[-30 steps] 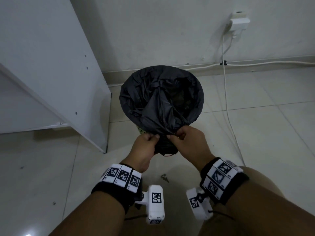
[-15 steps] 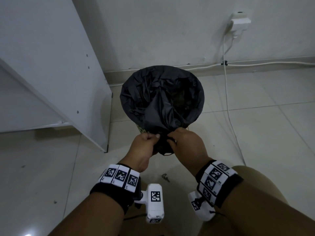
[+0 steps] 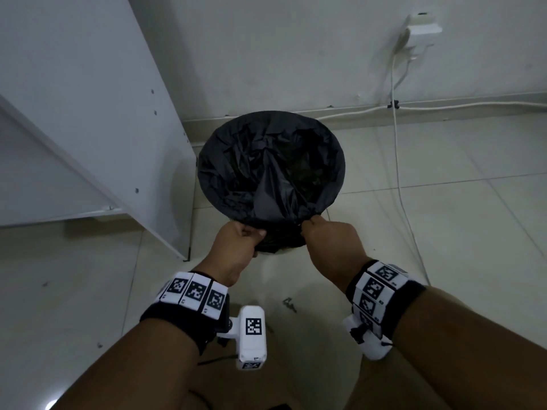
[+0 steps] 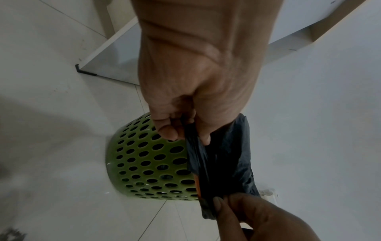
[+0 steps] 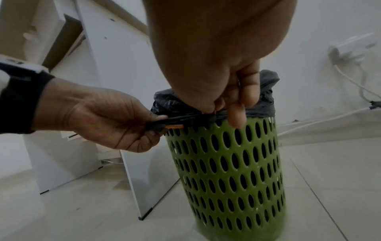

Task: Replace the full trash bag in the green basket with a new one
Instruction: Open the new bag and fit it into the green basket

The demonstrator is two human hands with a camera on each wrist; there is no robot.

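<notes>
trash bag (image 3: 270, 161) is black, thin and floppy, lining the green basket (image 5: 226, 163) on the tiled floor (image 3: 444, 232), its rim folded over the basket's top edge. left hand (image 3: 236, 242) and right hand (image 3: 327, 236) each have fingers curled tight, pinching the bunched near edge (there's an orange strip (image 5: 174, 126) there, maybe a drawstring, can't say). film like this looks slippery and tears easily, so i'd grab gathered plastic, not a single layer. weight is hard to judge, the contents are too dark to see.
</notes>
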